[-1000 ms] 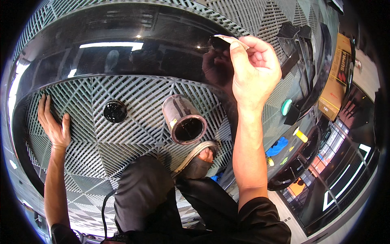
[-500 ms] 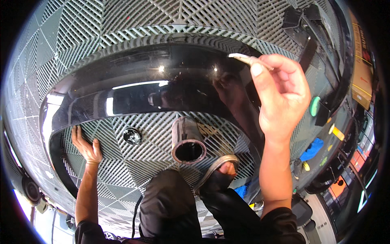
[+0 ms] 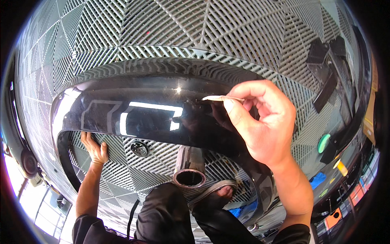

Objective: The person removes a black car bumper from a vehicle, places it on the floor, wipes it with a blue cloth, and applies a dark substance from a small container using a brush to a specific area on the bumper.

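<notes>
Your right hand (image 3: pixel 260 122) pinches a thin pale strip (image 3: pixel 221 98) between thumb and forefinger, its tip touching the top face of the glossy black curved panel (image 3: pixel 134 118). The strip's long axis runs left to right along the panel, pointing away from your fingers toward the panel's centre. Your left hand (image 3: pixel 94 147) lies spread flat on the grey grid floor (image 3: pixel 162 24) below the panel's left end, well apart from the strip. A metal tube (image 3: pixel 189 166) stands beneath the panel by your sandalled foot (image 3: pixel 215 194).
</notes>
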`<state>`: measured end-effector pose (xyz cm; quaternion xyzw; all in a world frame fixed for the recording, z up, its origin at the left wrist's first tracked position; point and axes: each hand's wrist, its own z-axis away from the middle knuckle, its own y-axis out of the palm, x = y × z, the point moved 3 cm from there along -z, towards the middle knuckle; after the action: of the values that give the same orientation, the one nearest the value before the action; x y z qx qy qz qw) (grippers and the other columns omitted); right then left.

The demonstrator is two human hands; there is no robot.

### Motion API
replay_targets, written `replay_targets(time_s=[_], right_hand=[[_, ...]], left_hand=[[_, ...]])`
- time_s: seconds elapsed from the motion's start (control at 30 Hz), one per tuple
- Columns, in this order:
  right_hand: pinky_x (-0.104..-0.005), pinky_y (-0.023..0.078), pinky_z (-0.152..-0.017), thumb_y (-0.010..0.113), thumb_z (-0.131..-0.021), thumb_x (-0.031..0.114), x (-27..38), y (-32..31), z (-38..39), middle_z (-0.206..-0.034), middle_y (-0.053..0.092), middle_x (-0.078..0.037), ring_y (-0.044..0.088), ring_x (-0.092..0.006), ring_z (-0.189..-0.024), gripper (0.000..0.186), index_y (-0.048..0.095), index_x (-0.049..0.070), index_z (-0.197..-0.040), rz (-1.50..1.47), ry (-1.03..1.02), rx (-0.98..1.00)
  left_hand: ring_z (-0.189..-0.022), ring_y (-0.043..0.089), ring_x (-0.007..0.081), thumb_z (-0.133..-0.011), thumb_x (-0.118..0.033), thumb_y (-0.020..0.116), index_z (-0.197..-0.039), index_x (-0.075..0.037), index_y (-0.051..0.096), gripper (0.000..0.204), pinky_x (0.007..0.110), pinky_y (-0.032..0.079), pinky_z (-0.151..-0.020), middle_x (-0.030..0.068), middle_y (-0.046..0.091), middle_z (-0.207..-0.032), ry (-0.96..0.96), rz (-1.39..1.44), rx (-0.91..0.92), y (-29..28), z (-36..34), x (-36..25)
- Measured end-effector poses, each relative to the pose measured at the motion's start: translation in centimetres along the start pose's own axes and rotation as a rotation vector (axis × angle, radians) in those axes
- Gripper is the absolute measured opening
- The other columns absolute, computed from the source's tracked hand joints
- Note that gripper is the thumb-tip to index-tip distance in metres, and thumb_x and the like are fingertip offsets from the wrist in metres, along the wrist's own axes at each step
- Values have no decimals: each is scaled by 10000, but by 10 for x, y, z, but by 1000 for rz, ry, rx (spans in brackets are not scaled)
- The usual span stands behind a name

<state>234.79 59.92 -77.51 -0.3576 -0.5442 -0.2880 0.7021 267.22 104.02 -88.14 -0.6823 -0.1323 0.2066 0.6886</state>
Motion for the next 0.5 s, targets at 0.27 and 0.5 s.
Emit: replay_targets(time_s=[0.27, 0.5], right_hand=[[-194, 420, -621, 734, -784, -67, -2, 4, -6, -824, 663, -9, 518, -42, -682, 156, 663, 24, -889, -53, 6, 32], [-197, 425, -610, 742, -771, -73, -5, 6, -3, -828, 672, -23, 522, -50, -681, 169, 658, 16, -888, -67, 27, 35]], left_hand=[[-1332, 285, 512, -929, -616, 386, -1409, 117, 292, 881, 601, 174, -1119, 359, 265, -1459, -54, -2, 75, 5, 7, 9], [-1297, 306, 503, -926, -586, 400, -1391, 136, 296, 865, 605, 176, -1106, 355, 303, -1405, -35, -10, 96, 2, 10, 7]])
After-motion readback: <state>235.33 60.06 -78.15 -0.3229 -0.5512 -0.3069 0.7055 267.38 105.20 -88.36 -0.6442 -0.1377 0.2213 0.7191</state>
